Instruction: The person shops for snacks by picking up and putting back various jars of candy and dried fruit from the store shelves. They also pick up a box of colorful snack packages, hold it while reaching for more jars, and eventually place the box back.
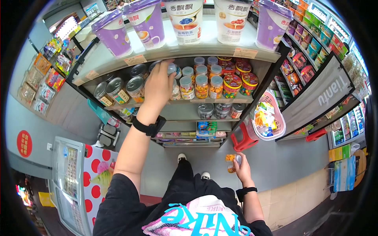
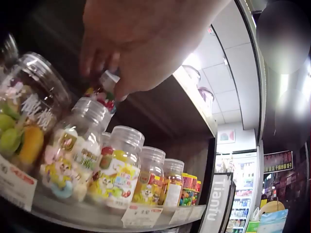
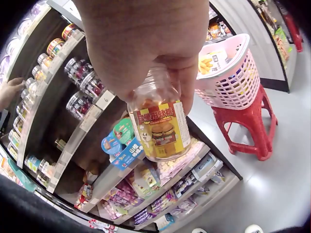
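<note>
In the head view, the left hand [image 1: 158,86], toward eleven o'clock, curls its fingers round a small jar [image 2: 103,92], which sits between fingers and thumb. Toward five, the right hand [image 1: 244,168] grips the neck of a burger jar [image 3: 163,133], its label at six o'clock from the fingers. Cups [image 1: 185,23] at twelve read "香飘飘"; a banner [image 1: 328,92] near three, "Tianfu"; the shirt [image 1: 201,218] at six, "Nike".
</note>
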Demonstrator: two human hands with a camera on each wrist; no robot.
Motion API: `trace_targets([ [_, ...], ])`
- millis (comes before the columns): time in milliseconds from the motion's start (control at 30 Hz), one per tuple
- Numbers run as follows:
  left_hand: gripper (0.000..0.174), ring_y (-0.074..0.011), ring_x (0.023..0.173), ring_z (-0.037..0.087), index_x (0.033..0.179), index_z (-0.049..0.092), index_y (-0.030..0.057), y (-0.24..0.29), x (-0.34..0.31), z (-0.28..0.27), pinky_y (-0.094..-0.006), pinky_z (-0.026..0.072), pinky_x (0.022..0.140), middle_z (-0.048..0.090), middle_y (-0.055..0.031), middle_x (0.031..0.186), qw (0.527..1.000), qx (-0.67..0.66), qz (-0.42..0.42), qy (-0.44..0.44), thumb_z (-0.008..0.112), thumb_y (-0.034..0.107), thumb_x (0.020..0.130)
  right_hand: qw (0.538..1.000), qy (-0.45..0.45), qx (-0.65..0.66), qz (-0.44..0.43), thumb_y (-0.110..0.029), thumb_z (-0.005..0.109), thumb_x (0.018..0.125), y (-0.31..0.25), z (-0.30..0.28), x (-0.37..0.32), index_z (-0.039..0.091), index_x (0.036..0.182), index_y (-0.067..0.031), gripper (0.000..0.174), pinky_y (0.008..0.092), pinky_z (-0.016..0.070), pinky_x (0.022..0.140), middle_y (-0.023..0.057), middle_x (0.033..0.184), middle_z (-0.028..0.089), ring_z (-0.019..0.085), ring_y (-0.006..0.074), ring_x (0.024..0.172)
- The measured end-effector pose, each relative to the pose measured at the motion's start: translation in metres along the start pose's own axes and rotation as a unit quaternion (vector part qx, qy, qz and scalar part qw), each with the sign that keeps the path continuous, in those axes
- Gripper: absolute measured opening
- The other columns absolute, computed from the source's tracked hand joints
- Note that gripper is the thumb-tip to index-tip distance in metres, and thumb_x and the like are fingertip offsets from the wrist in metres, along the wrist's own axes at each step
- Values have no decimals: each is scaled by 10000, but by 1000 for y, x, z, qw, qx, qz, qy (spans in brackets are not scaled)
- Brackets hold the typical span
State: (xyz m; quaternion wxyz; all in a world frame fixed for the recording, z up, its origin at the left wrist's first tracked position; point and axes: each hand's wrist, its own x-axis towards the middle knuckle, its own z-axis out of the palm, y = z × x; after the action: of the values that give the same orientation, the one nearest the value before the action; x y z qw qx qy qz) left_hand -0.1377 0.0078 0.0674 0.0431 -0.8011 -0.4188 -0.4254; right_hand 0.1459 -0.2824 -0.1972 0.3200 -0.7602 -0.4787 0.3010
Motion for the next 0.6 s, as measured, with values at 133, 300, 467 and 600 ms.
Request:
trace_targets([
  [133, 339, -418, 1067, 617, 1235, 597, 71, -8, 15, 7, -461, 511, 881, 663, -203, 1138, 994, 51, -31, -93, 643, 120, 903, 1000, 7, 4, -6, -213, 630, 944, 3, 0, 0, 506, 1314, -142, 396, 475, 503, 923, 197, 1211, 632, 611, 429, 1111],
  [300, 299, -418, 990, 651, 1184, 638, 53, -13, 31, 12, -471, 515, 868, 699, -227, 1027, 971, 62, -84, -215, 612, 195, 923, 1000, 12, 9, 3, -207, 627, 943, 4, -4, -1, 510, 1309, -136, 390, 473, 498, 932, 193, 1231, 622, 603, 426, 1125],
  [467, 363, -400, 924, 676, 1177, 662, 33, 4, 46, 8, -449, 525, 832, 706, -230, 1010, 967, 15, -40, -252, 551, 318, 983, 1000, 13, 16, 14, -206, 628, 942, 8, -4, -1, 509, 1313, -139, 395, 472, 497, 934, 188, 1239, 621, 603, 422, 1131],
  [600, 427, -368, 839, 692, 1158, 664, 11, 10, 48, 12, -440, 528, 805, 711, -221, 981, 947, -18, -63, -315, 523, 385, 1008, 1000, 19, 17, 10, -205, 630, 940, 5, -6, -3, 508, 1317, -145, 400, 471, 498, 932, 191, 1240, 623, 609, 422, 1123],
])
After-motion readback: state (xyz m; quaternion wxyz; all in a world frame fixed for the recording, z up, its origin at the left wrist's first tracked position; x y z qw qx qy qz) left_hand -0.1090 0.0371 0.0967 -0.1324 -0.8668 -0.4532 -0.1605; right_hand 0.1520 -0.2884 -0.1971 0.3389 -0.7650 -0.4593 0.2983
